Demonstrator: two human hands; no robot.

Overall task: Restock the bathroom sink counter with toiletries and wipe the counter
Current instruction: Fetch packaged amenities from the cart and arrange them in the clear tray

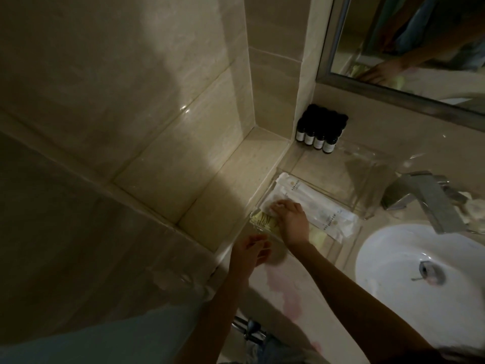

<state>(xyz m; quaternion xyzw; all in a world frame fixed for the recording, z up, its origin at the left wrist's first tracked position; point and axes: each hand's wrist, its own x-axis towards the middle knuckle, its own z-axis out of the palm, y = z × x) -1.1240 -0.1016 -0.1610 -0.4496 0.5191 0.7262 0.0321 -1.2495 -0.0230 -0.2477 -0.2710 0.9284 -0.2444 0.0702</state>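
Fingers [279,205] of the right hand [292,219] bend onto a white packet [267,204] in the clear tray [341,177], seemingly tidying it beside the yellow packet [263,220], gripping or only pressing cannot be told, while the left hand [249,254] hovers slack and empty.

Place: hotel-style bathroom
Fixtures: white sink [409,279], metal tap [430,203], wall mirror [409,35]
Walls: beige tiles [131,74]
Supplies: small dark bottles [319,135], wrapped packets [322,206] on the counter
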